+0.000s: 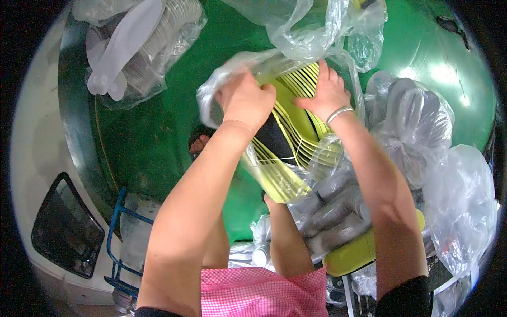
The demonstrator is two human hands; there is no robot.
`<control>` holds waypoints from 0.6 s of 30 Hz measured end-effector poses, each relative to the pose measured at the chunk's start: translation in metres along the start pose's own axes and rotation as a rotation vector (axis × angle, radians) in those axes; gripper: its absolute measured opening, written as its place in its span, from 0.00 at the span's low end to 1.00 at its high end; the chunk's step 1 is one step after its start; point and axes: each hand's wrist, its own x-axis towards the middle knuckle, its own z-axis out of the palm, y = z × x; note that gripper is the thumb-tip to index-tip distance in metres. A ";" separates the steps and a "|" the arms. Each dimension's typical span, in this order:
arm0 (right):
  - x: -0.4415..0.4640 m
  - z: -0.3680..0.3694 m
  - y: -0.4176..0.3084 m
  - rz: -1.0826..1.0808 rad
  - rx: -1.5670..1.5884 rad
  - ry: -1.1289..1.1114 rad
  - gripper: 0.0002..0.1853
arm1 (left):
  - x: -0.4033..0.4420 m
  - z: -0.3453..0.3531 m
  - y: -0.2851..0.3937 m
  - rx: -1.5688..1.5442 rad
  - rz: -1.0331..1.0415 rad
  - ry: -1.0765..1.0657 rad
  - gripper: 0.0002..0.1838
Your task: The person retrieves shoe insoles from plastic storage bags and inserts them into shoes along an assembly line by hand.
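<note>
My left hand (245,100) curled at the bag's rim, my right hand (328,95) spread against yellow-green pieces (296,113) stacked inside the open clear bag (214,100), above the green floor (158,153)

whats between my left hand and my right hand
Lime-green curved pieces, stacked close together in the open clear bag, lie between your left hand and right hand, seen in the head view.

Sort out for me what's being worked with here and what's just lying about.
Being worked with:
- yellow-green stack, at the right hand
- clear bag around it

Apparently lying about:
- upper-left bagged pieces
- right-side bagged pieces
- blue metal frame
</note>
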 end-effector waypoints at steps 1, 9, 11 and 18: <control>-0.002 0.004 -0.004 0.028 -0.080 0.019 0.46 | 0.003 -0.002 -0.004 0.054 0.430 0.351 0.16; 0.015 -0.005 0.036 -0.069 0.166 -0.057 0.44 | 0.054 0.008 0.005 0.037 0.226 -0.563 0.29; 0.011 -0.016 0.034 -0.084 0.246 -0.113 0.43 | 0.056 0.018 0.006 0.152 0.132 -0.452 0.24; 0.009 -0.015 0.032 -0.167 0.315 -0.111 0.42 | 0.063 0.023 0.005 0.276 -0.100 -0.547 0.40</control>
